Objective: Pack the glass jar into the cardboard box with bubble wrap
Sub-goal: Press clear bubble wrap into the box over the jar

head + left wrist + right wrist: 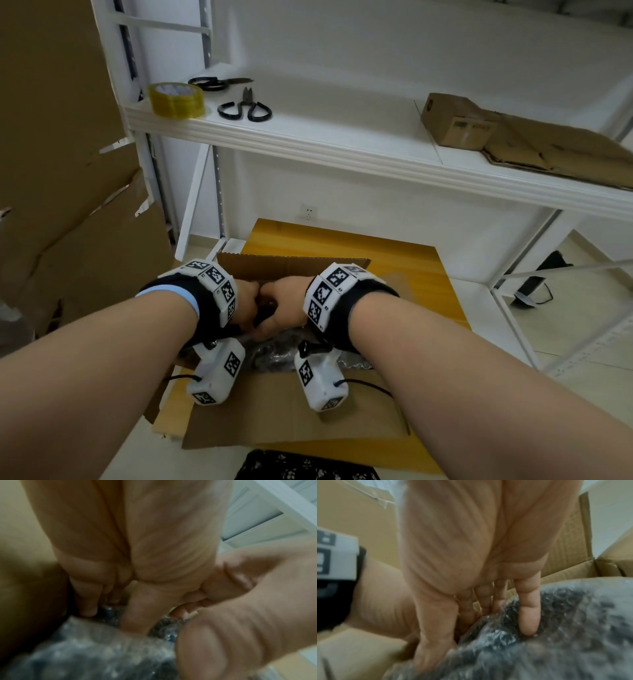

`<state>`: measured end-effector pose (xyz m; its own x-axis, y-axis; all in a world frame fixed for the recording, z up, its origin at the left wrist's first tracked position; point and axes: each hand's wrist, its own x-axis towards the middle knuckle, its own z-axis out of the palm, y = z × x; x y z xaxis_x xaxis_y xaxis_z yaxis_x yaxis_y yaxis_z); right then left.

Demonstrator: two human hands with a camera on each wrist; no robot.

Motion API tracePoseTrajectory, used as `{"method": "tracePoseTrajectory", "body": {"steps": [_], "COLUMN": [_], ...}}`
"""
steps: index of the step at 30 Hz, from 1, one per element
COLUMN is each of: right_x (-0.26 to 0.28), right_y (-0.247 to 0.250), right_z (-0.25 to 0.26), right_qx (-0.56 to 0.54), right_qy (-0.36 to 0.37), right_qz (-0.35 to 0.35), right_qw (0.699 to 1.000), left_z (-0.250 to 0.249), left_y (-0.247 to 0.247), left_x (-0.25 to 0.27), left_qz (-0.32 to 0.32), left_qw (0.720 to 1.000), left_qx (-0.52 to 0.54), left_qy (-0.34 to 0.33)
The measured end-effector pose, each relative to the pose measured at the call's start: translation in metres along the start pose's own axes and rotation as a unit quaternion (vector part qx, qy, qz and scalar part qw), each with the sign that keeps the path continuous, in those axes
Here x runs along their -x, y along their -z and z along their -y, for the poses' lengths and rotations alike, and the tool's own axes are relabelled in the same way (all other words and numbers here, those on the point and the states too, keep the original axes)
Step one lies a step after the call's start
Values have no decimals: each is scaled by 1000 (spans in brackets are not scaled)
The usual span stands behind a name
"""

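Note:
An open cardboard box (pixel 294 265) sits on a yellow board (pixel 342 240) on the floor. Inside it lies a dark bundle of bubble wrap (pixel 274 356); the jar itself is hidden in the wrap. Both hands are down in the box, close together at the bundle's far end. In the left wrist view, my left hand (pixel 109 609) pushes straight fingers into the bubble wrap (pixel 85 655), with my right hand (pixel 240 608) beside it. My right hand (pixel 488 615) presses straight fingers against the bubble wrap (pixel 565 635), near the box wall (pixel 565 555).
A white shelf (pixel 342 150) overhangs the box. On it are a tape roll (pixel 176 99), two pairs of scissors (pixel 245 108), a small cardboard box (pixel 455 120) and flattened cardboard (pixel 561 147). Large cardboard sheets (pixel 68 205) lean at the left. White shelf legs stand right.

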<state>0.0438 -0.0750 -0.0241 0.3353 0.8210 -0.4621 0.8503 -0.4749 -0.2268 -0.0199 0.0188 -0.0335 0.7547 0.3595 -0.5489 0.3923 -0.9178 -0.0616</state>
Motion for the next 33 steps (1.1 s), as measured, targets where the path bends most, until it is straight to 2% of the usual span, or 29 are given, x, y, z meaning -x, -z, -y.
{"method": "tracePoseTrajectory", "body": {"steps": [3,6,8,10,13,15,22,29,33], "right_x": [2,6,9,12,18,23,48,74,88], "right_y": [-8,-4,2,4,2,3,18,19,21], "right_z": [4,4,3,1,-2,-5,-13,-25,-31], "right_qx": [35,19,4,2,-10,-35,-59,-40,-30], "right_qy": [-1,2,1,-2,-14,-20,-58,-134,-170], "right_qz": [2,2,-10,-28,-42,-64,-120,-141,-138], "right_qw": [999,1000,1000,1000,999,997,989,980,975], "left_z": [0,3,1,-4,-14,-14,-4,29,42], "left_y": [2,4,3,-2,-15,-19,-15,15,13], "left_x": [7,14,15,15,12,9,15,38,45], "left_qz": [23,55,60,54,27,12,-19,-148,-169], "left_qw": [999,995,997,998,996,994,998,989,984], "left_qx": [41,79,57,-13,-91,-106,-50,-2,41], "left_qy": [-4,-5,1,-4,-4,-6,22,21,40]}}
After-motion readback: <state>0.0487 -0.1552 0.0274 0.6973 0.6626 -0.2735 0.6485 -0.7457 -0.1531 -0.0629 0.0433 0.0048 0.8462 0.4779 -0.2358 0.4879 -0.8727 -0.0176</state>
